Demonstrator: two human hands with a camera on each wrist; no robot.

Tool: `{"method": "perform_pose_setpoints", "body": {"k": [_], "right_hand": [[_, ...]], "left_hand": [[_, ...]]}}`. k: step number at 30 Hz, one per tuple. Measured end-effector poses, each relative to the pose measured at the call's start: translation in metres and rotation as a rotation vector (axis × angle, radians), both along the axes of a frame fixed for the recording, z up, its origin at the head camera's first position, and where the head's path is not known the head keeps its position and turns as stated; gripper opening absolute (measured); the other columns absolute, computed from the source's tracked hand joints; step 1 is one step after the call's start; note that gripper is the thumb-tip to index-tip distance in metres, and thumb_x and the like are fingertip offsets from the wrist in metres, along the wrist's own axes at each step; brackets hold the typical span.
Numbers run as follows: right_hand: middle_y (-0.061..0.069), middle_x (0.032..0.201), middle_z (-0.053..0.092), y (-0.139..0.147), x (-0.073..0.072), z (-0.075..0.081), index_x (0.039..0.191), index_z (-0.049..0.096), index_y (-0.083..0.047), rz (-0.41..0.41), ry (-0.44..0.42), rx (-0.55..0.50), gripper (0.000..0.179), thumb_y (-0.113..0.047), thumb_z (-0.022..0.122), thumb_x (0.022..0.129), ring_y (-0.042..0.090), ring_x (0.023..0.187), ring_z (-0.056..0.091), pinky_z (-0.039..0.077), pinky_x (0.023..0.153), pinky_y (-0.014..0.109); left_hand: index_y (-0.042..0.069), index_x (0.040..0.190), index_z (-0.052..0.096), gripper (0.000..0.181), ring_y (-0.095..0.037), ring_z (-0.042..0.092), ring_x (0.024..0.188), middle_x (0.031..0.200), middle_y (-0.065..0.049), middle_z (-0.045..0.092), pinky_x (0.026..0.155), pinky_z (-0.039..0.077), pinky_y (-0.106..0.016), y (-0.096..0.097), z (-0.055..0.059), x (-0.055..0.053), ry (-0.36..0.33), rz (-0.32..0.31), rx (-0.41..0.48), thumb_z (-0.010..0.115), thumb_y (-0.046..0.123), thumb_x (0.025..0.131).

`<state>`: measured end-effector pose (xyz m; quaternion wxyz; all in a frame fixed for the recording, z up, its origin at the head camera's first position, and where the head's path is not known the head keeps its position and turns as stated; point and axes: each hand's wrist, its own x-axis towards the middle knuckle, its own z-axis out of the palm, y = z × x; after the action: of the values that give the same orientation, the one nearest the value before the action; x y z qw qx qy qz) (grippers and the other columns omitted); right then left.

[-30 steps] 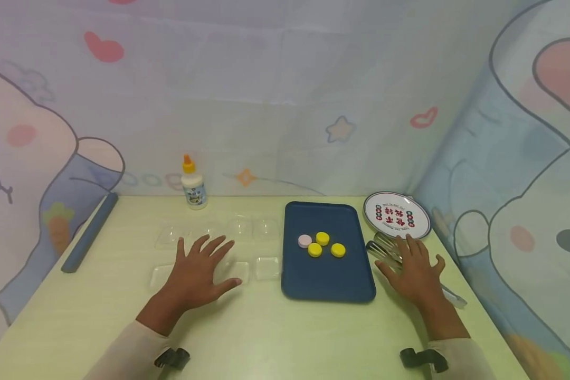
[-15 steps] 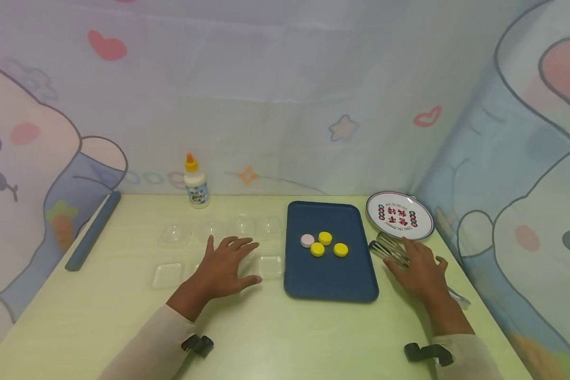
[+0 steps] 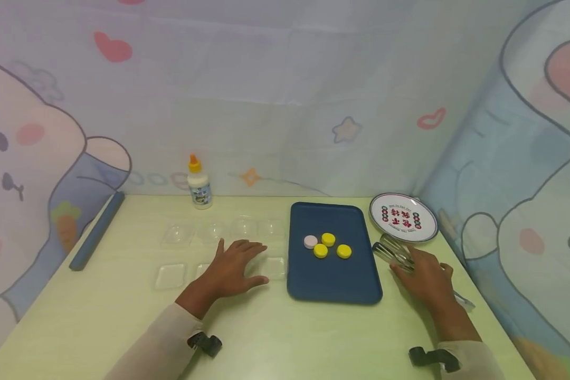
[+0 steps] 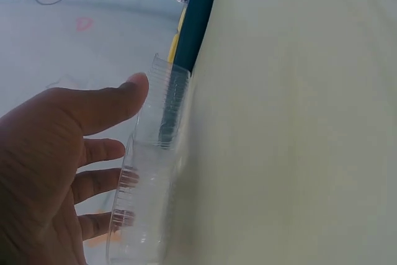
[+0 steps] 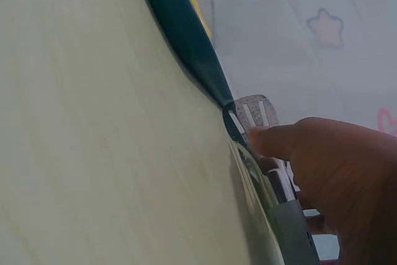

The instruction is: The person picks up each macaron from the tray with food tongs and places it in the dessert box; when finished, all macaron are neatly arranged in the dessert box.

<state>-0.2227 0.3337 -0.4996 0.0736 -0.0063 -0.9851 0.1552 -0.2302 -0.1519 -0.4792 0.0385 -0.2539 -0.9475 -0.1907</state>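
Over the front row of clear plastic containers [image 3: 171, 276], my left hand [image 3: 228, 269] is spread with its thumb apart. In the left wrist view, a clear ribbed container [image 4: 146, 184] overlaps its fingertips. At the right, my right hand [image 3: 425, 277] curls over metal tongs [image 3: 385, 252] lying on the table. In the right wrist view, the thumb is at the slotted head of the tongs [image 5: 254, 113] and the other fingers are partly hidden beyond the grey handle. Between the hands sits a dark blue tray [image 3: 332, 282] bearing yellow discs [image 3: 344, 251] and one pink disc [image 3: 310, 241].
A white plate [image 3: 404, 216] with red lettering stands behind the tongs. Domed clear plastic pieces [image 3: 244, 227] form a back row at the left. A glue bottle [image 3: 199, 187] stands near the back curtain [image 3: 285, 105]. A blue-grey roll [image 3: 97, 232] lies along the left table edge.
My left hand has moved right along the front row of containers. My right hand has lowered from above the tongs, its fingers curling in around them. The tray and discs stay in place.
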Motion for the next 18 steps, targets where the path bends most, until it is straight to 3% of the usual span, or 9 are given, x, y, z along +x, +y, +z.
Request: {"method": "perform_pose_setpoints", "body": {"k": [5, 11, 18], "right_hand": [[0.039, 0.151, 0.056, 0.002, -0.0009, -0.0004, 0.158, 0.048, 0.004, 0.004, -0.032, -0.023, 0.069, -0.037, 0.069, 0.106, 0.059, 0.14, 0.053, 0.031, 0.103, 0.078], [0.038, 0.147, 0.06, 0.0036, 0.0, -0.0032, 0.155, 0.052, 0.004, 0.018, -0.011, -0.044, 0.061, -0.023, 0.072, 0.104, 0.059, 0.137, 0.056, 0.035, 0.101, 0.078], [0.037, 0.137, 0.065, 0.0037, 0.001, -0.0035, 0.151, 0.056, 0.004, 0.037, 0.005, -0.046, 0.055, -0.019, 0.073, 0.103, 0.058, 0.131, 0.059, 0.039, 0.098, 0.079]], "left_hand": [[0.018, 0.157, 0.06, 0.071, -0.039, 0.05, 0.155, 0.161, -0.008, 0.061, 0.121, 0.015, -0.091, 0.0013, -0.0046, -0.0005, 0.002, -0.01, 0.0, 0.079, 0.051, 0.097], [0.017, 0.156, 0.06, 0.068, -0.039, 0.05, 0.154, 0.16, -0.009, 0.061, 0.121, 0.014, -0.091, 0.0027, -0.0068, -0.0006, 0.006, -0.021, 0.014, 0.078, 0.048, 0.098], [0.018, 0.156, 0.061, 0.067, -0.041, 0.05, 0.154, 0.163, -0.008, 0.059, 0.119, 0.015, -0.093, 0.0064, -0.0088, -0.0004, 0.016, -0.027, 0.008, 0.078, 0.048, 0.098]]}}
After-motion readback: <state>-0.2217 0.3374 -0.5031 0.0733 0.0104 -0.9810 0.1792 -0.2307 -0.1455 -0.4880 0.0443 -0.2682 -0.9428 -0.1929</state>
